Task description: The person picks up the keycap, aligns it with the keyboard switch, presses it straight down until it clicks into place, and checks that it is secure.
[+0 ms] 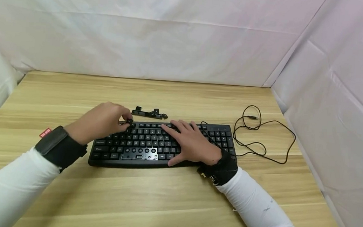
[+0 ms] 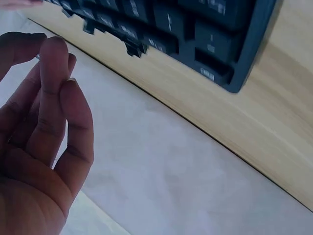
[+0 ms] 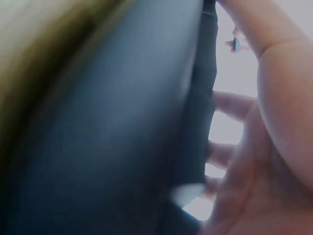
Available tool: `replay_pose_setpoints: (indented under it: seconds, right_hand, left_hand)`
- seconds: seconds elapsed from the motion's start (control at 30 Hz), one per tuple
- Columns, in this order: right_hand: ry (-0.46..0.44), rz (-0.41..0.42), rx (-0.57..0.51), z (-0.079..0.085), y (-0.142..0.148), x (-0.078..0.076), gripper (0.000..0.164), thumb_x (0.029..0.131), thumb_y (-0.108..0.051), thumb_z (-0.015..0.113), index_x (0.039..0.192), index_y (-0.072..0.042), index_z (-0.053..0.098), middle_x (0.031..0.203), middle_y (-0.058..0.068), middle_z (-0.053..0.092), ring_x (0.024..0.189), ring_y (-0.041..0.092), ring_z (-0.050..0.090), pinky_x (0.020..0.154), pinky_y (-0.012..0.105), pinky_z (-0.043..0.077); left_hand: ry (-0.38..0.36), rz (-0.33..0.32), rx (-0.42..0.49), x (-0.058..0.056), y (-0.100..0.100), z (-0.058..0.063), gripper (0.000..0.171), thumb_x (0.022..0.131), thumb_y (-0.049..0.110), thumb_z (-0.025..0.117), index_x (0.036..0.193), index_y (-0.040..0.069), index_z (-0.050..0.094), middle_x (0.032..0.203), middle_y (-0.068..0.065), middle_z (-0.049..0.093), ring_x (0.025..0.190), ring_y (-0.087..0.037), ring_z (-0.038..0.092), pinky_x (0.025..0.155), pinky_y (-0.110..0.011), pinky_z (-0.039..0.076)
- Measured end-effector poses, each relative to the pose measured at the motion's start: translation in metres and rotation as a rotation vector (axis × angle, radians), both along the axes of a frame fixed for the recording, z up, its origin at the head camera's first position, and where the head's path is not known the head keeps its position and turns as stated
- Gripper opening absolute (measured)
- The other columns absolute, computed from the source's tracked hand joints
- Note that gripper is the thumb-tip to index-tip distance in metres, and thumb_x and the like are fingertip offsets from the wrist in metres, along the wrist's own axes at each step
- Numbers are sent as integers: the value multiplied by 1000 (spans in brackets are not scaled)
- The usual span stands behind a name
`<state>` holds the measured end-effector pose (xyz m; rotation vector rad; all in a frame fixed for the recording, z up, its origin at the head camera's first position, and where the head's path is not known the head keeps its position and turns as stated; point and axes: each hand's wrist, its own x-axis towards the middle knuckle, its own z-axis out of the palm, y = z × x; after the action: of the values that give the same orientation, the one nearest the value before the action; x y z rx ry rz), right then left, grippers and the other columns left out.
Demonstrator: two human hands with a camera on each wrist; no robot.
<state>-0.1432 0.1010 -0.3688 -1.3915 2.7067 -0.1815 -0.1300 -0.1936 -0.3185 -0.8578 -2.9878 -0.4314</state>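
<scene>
A black keyboard lies on the wooden table, with several keycaps gone from a bare patch near its front edge. At its back left corner my left hand pinches a small black keycap between thumb and fingers. In the left wrist view, the left fingers are bent together at their tips, hiding the keycap. My right hand rests on the right half of the keyboard with fingers spread, covering keys. The right wrist view shows that palm close beside the blurred keyboard edge.
Behind the keyboard lie a long black key bar and several loose keycaps. The keyboard's cable loops across the table at right, its plug among the loops. White cloth hangs behind the table and along its sides.
</scene>
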Motion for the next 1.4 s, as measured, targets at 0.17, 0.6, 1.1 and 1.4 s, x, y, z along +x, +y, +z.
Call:
replay_pose_setpoints:
  seconds: [0.17,0.6,1.1,1.4]
  right_hand:
    - [9,4,-16,0,-1,2,115,60,-75,66,151,-19,23,149,17,29,132,34,24,102,63,27]
    - [-11,-30,7,-1,0,4,116,58,-76,66,151,-21,23,150,15,28,133,34,24,104,63,24]
    - [10,-36,-14,-1,-1,0,116,57,-77,66,151,-21,25,148,14,30,132,31,26,103,63,26]
    - [4,-20,-12,-1,0,0,115,58,-77,65,151,-21,25,149,14,30,133,29,24,104,59,26]
  left_hand:
    - [24,-14,8,21,2,-5,16,76,10,73,91,6,72,82,-6,72,63,-7,59,54,-30,53]
    - [60,56,-40,57,18,-33,18,73,22,79,88,12,76,86,-4,73,74,-17,65,56,-37,56]
    - [231,-17,-211,61,28,-36,10,71,22,80,79,16,76,70,0,64,56,-14,57,53,-36,45]
    - [284,-5,-237,65,29,-36,11,71,23,80,79,16,78,67,0,65,62,-15,60,59,-39,37]
